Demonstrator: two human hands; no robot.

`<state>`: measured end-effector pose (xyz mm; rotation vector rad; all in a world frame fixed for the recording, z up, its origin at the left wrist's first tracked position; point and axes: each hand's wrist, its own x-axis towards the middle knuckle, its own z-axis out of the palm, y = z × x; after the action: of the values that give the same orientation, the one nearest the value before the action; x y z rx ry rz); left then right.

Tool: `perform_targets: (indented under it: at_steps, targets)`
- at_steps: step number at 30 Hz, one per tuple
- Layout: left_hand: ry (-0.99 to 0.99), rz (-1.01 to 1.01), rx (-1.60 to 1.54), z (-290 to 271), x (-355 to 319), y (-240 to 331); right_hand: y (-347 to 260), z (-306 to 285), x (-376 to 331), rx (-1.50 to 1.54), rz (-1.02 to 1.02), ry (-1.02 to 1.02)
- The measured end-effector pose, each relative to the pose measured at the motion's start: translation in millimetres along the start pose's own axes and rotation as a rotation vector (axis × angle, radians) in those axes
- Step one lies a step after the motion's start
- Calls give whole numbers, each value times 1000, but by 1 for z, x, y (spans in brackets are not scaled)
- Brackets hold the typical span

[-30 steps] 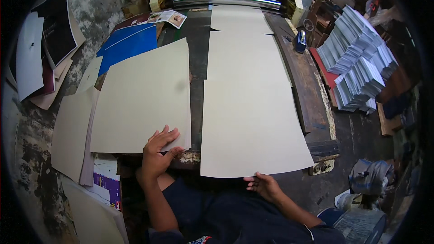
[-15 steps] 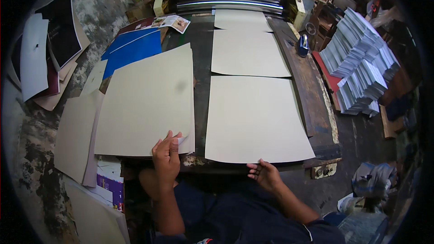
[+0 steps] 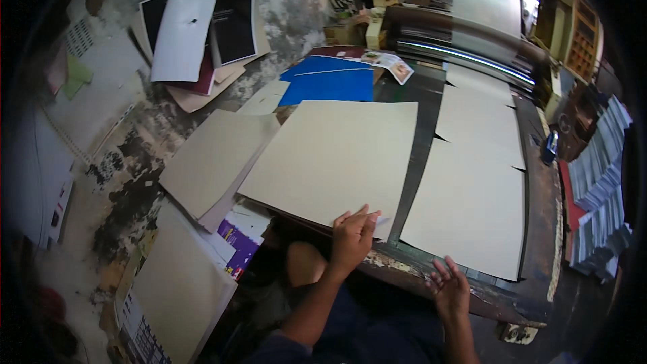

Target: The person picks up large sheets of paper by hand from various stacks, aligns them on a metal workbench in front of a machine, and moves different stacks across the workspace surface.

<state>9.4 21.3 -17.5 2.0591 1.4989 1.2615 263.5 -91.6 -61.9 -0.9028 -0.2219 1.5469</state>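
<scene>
A stack of large cream sheets (image 3: pixel 330 155) lies on the dark table in front of me. My left hand (image 3: pixel 355 237) is at its near right corner, thumb and fingers pinched on the upturned corner of the top sheet. To the right, a row of cream sheets runs toward the machine rollers, the nearest sheet (image 3: pixel 468 209) lying flat. My right hand (image 3: pixel 451 287) hovers just off that sheet's front edge, palm turned up, fingers loosely apart and holding nothing.
Steel rollers (image 3: pixel 465 61) span the table's far end. Blue sheets (image 3: pixel 330 79) and another cream stack (image 3: pixel 219 155) lie left. White paper bundles (image 3: pixel 600 175) stand at far right. Black and white prints (image 3: pixel 182 34) rest on the stained floor.
My view has swung left. The row of sheets has moved farther toward the rollers, and my right hand has come away from the nearest sheet's edge. My left hand stays at the stack's corner.
</scene>
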Motion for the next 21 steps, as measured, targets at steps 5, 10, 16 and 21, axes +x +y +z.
perform_targets:
  at_steps: [5,10,16,21]
  targets:
    - [52,-6,9,0,-2,3,-56,106,-79,39,-110,-1433]
    - [44,9,10,17,3,13,-75,183,-109,216,-154,-1821]
    - [50,-9,50,7,-4,7,-48,179,-95,164,-113,-1620]
    - [234,-526,-700,-2,3,-8,-56,179,-88,-127,-269,-1664]
